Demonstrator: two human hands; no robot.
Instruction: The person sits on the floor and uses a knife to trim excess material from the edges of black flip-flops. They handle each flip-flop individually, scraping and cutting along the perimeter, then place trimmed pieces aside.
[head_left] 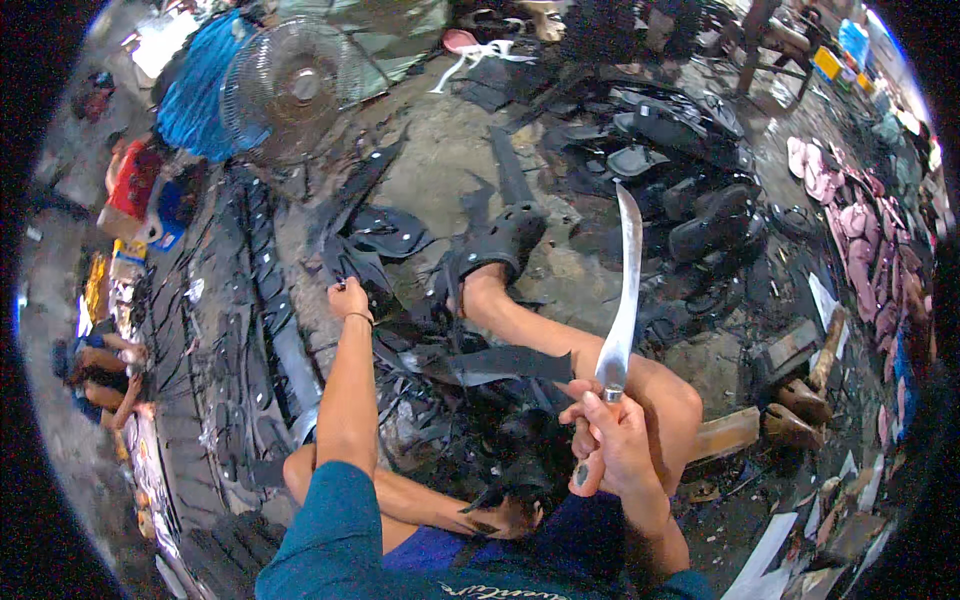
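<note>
The right hand (618, 440) wraps firmly round the smooth, rounded handle of a long-bladed metal knife (625, 290), whose glossy, curved blade rises above that grip. The left hand (347, 298) is curled against a thin, matte black sheet piece (362, 270); I can't tell whether it pinches it. Between the two grips lies a black, flat, jagged-ended strip (510, 364); beyond the left one stands a round fan with a wire cage (300, 90).
</note>
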